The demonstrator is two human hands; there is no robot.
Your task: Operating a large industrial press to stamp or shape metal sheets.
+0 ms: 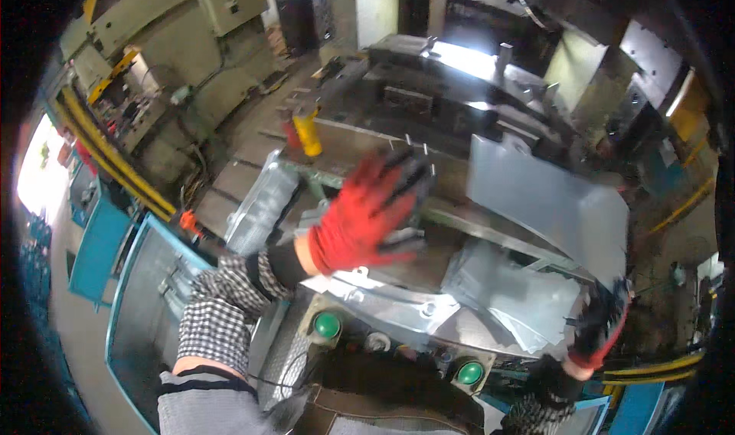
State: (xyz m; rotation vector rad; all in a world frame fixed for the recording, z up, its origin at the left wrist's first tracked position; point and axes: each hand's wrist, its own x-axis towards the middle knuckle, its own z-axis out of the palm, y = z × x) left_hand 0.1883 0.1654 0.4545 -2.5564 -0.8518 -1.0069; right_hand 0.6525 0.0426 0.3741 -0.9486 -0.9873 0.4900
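Left grip (364, 219): fingers spread, empty, mid-frame | Right grip (601, 326): seemingly pinching metal sheet (540, 194) by its corner, lower right, probably to steady its tilt

The right hand (601, 324) is blurred; its grip on the metal sheet (547, 198) cannot be confirmed. The left hand (356, 221) hides part of the machine bed (450, 176). The lower edge cuts off the grey sleeve (200, 404).

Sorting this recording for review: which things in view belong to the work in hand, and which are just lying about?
Likely in the job:
large grey metal sheet, at the right hand
lower grey sheets

Likely just lying about:
yellow cylinder
red thing beside it
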